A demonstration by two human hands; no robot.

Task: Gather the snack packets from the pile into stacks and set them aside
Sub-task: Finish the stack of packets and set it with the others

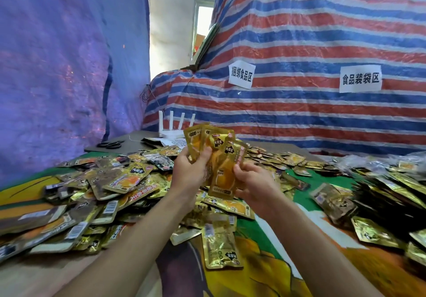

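Note:
Both hands hold a fanned bunch of gold snack packets [219,156] up above the table's middle. My left hand [190,170] grips the bunch from the left, fingers wrapped over its front. My right hand [253,181] pinches its lower right edge. Below and to the left spreads the loose pile of gold and brown packets [96,193]. A single gold packet [220,246] lies face up near me. More packets lie heaped along the right side [391,195].
The table carries a green and orange printed cloth [265,273]. A white router with antennas [175,128] and black scissors [110,144] sit at the far edge. A red, white and blue striped tarp [311,55] with two paper labels rises behind; a blue tarp [57,66] hangs left.

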